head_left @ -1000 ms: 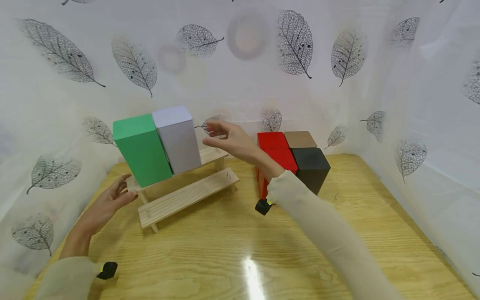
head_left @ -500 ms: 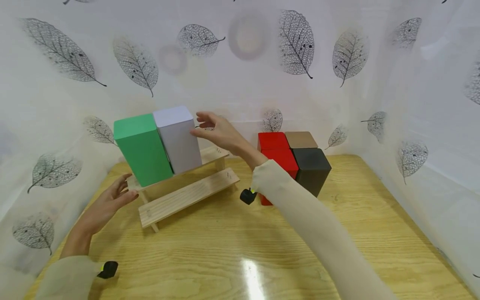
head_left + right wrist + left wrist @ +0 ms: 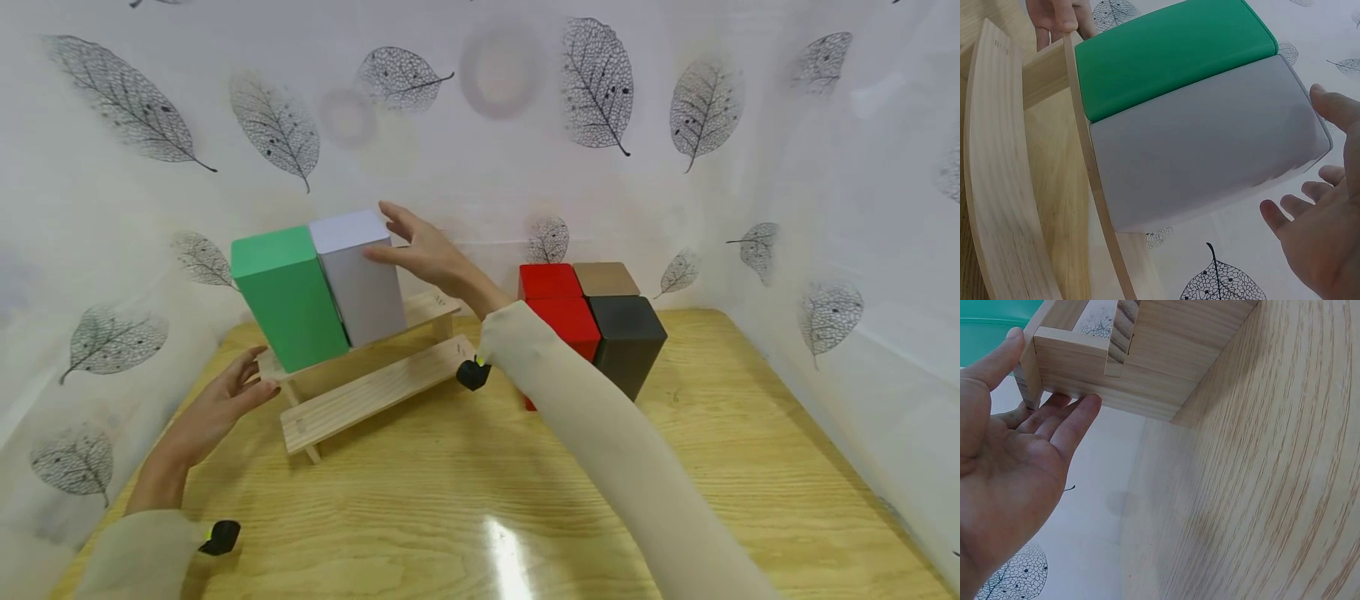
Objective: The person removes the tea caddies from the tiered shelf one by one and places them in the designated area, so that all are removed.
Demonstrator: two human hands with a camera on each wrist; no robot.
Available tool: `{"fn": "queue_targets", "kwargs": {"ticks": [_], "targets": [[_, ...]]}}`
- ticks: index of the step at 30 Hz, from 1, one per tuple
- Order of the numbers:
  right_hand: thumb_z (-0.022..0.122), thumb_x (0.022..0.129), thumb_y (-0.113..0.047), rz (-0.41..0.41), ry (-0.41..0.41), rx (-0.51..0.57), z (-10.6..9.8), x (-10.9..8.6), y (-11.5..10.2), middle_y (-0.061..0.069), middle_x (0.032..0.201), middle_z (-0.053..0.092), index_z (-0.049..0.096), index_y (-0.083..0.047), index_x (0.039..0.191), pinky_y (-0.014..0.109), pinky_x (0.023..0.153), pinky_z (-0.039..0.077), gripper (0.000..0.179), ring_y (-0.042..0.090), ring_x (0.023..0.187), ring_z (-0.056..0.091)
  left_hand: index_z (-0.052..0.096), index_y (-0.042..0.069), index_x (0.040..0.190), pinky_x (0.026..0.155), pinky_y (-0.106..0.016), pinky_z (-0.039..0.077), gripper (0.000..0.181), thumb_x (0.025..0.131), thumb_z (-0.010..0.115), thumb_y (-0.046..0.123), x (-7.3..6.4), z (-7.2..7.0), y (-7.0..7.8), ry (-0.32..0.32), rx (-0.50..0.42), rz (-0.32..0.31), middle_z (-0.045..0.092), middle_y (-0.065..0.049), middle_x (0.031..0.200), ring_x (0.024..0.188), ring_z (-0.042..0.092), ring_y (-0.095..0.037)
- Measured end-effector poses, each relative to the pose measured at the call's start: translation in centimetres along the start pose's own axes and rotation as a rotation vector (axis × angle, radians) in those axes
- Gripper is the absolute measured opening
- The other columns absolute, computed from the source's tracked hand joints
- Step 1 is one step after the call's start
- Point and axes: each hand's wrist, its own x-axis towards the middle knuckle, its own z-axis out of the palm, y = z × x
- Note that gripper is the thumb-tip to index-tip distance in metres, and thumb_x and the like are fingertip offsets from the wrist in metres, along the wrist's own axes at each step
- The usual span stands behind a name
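A two-step wooden shelf [image 3: 378, 390] stands on the table's left side. On its upper step a green box [image 3: 291, 310] and a pale lilac-white box [image 3: 362, 293] stand upright side by side. My left hand [image 3: 212, 417] holds the upper step's left end; in the left wrist view the thumb lies along the board's edge, with the fingers on its other side. Beside the white box's upper right, my right hand [image 3: 427, 252] is spread. Its thumb is at the box's front edge in the right wrist view, while the other fingers [image 3: 1295, 206] stay apart from the box.
Right of the shelf stand two red boxes [image 3: 551, 281], a brown box [image 3: 606, 279] and a black box [image 3: 630, 335], packed together. My right forearm passes in front of the red ones. A pale leaf-printed cloth [image 3: 495, 179] surrounds the wooden table [image 3: 405, 517].
My right hand has moved left and slightly up, from beside the red boxes toward the white box. The left hand, shelf and boxes have stayed in place.
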Motion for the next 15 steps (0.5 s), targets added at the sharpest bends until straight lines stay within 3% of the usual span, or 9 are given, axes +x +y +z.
{"fn": "queue_targets", "kwargs": {"ticks": [3,6,11,15], "targets": [[0.071,0.099,-0.031,-0.008,-0.023,0.011,0.16,0.32,-0.04,-0.007,0.170,0.022,0.018,-0.019,0.167,0.028,0.119,0.029,0.087,0.008,0.153,0.024,-0.009,0.009,0.166,0.108,-0.044,0.043,0.077,0.113,0.044,0.029,0.02,0.03,0.01,0.001,0.006,-0.007,0.004,-0.033,0.166,0.142,0.034,-0.052],[0.070,0.100,-0.031,-0.009,-0.046,0.028,0.42,0.56,-0.14,-0.005,0.170,0.022,0.017,-0.020,0.168,0.026,0.118,0.030,0.086,0.007,0.151,0.026,-0.009,0.010,0.166,0.107,-0.070,0.030,0.077,0.113,0.044,0.029,0.02,0.06,-0.03,0.001,0.005,-0.008,0.003,-0.033,0.166,0.142,0.033,-0.053],[0.069,0.101,-0.031,-0.011,-0.048,0.005,0.73,0.84,-0.07,-0.002,0.170,0.021,0.023,-0.019,0.167,0.024,0.114,0.034,0.081,0.009,0.150,0.028,-0.009,0.012,0.166,0.108,-0.071,0.030,0.077,0.113,0.044,0.029,0.06,0.09,-0.10,0.001,0.005,-0.007,0.002,-0.033,0.167,0.143,0.031,-0.054],[0.068,0.102,-0.031,-0.028,-0.038,-0.032,0.79,0.98,-0.04,-0.001,0.168,0.027,0.032,-0.015,0.164,0.025,0.111,0.037,0.073,0.010,0.147,0.032,-0.008,0.012,0.166,0.108,-0.048,0.042,0.077,0.113,0.045,0.029,0.06,0.02,-0.11,0.001,0.008,-0.003,0.004,-0.032,0.167,0.142,0.038,-0.046]]}}
